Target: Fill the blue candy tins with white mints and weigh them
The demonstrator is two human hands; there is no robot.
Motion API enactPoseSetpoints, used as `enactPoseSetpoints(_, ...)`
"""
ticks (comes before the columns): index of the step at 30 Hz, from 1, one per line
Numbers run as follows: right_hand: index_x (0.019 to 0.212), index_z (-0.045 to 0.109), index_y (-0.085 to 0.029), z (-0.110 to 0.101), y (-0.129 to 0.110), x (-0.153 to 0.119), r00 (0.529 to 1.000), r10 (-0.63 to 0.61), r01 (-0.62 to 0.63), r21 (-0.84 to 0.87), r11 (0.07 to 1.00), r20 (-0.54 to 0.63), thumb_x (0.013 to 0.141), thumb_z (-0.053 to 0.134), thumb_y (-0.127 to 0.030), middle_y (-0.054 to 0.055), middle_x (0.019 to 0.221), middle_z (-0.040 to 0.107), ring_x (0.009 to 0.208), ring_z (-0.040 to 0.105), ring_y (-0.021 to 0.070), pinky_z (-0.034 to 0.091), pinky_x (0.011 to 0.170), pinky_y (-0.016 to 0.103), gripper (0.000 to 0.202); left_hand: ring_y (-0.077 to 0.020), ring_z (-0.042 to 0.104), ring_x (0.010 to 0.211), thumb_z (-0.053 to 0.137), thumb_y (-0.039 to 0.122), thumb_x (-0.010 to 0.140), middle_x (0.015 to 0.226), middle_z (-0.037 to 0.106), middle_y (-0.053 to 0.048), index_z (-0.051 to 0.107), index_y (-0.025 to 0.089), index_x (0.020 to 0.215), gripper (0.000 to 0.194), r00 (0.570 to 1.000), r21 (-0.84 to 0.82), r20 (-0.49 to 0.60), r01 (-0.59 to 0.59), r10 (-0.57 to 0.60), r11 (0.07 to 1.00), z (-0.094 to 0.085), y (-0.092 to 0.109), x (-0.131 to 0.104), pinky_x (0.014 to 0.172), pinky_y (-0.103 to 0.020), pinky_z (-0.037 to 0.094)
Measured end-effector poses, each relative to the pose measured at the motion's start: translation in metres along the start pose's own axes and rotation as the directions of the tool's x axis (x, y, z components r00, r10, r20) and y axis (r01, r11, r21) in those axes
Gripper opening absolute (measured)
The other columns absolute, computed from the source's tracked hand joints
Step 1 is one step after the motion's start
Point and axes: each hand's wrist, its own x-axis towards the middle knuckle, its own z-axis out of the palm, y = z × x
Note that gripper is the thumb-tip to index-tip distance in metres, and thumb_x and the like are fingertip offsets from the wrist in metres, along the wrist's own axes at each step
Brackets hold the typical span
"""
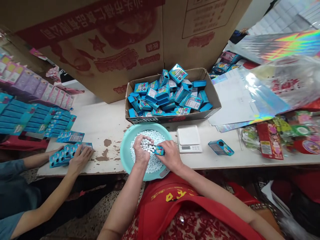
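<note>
My left hand [142, 150] is cupped around a heap of small white candies [147, 145] above a mint-green plastic basin [125, 160]. From the right, my right hand [172, 154] grips a small blue candy box [159, 150], tilted with its end towards the cupped palm. Some candies lie right at the box's end; its opening is partly hidden by them. More white candies [153, 165] cover the bottom of the basin under both hands.
Behind the basin, a cardboard tray [172, 119] holds several blue boxes. A white scale [189, 138] and a single blue box [221, 147] stand to the right. At left, a co-worker's hands [79, 160] hold a row of blue boxes [62, 156]. Silvery sheets [230, 96] lie at right.
</note>
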Motion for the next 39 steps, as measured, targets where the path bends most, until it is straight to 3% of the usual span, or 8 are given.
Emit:
enactPoseSetpoints(11, 0.097, 0.062, -0.023, -0.001, -0.005, 0.001, 0.999, 0.035, -0.036, 0.016, 0.999, 0.013, 0.070, 0.078, -0.031, 0.003, 0.093, 0.063, 0.093, 0.049, 0.0244, 0.034, 0.078, 0.035, 0.032, -0.0093, 0.053, 0.048, 0.069, 0.032, 0.067, 0.057, 0.052, 0.005, 0.053, 0.017, 0.072, 0.023, 0.999, -0.062, -0.003, -0.054, 0.054, 0.997, 0.007, 0.000, -0.001, 0.049, -0.022, 0.043)
enactPoseSetpoints(33, 0.096, 0.063, -0.023, -0.003, -0.006, 0.000, 0.997, 0.056, -0.060, 0.095, 0.994, 0.044, 0.068, 0.078, -0.028, 0.003, 0.092, 0.063, 0.090, 0.055, 0.0229, 0.039, 0.076, 0.034, 0.033, -0.0104, 0.053, 0.048, 0.066, 0.028, 0.071, 0.051, 0.052, 0.004, 0.056, 0.016, 0.072, 0.016, 0.992, 0.007, 0.003, -0.126, 0.126, 0.992, 0.001, 0.001, -0.008, 0.053, -0.023, 0.044)
enactPoseSetpoints(39, 0.095, 0.064, -0.023, -0.004, -0.007, 0.002, 0.996, 0.085, -0.089, 0.113, 0.990, 0.040, 0.068, 0.078, -0.026, 0.002, 0.090, 0.063, 0.090, 0.056, 0.0221, 0.040, 0.076, 0.034, 0.031, -0.0114, 0.054, 0.048, 0.066, 0.030, 0.072, 0.050, 0.053, 0.004, 0.056, 0.017, 0.076, 0.017, 0.991, 0.010, 0.055, -0.121, 0.120, 0.993, 0.004, 0.002, -0.012, 0.052, -0.023, 0.044)
